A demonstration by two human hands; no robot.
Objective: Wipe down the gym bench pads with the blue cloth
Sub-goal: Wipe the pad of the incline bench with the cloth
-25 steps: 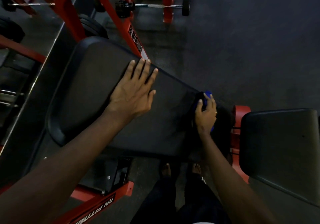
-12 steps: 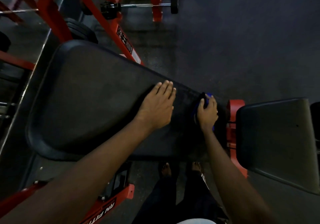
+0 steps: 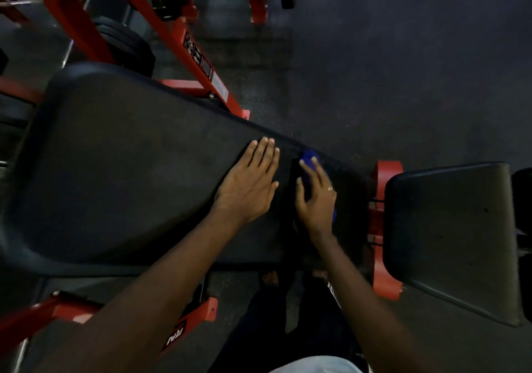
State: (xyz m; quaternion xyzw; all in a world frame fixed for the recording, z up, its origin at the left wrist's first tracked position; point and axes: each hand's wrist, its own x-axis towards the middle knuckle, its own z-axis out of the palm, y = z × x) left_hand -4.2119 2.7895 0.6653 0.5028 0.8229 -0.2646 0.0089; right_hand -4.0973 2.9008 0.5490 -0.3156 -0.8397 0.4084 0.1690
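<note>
At three o'clock on the long black back pad (image 3: 129,171), your right hand (image 3: 315,197) presses the blue cloth (image 3: 309,156) with straight fingers, left hand (image 3: 247,184) flat beside it; black seat pad (image 3: 449,237) probably awaits wiping.

Left arm (image 3: 161,280): bare, reaches in from the lower left, forearm straight.
Left grip (image 3: 247,188): palm down, flat on the surface (image 3: 129,171); fingers straight and together, tips near its far edge.
Right arm (image 3: 354,286): bare, rises over the near edge.
Right grip (image 3: 316,197): palm down just beside the left; fingers slightly spread, pressing the blue cloth (image 3: 308,158); thumb splayed.
</note>
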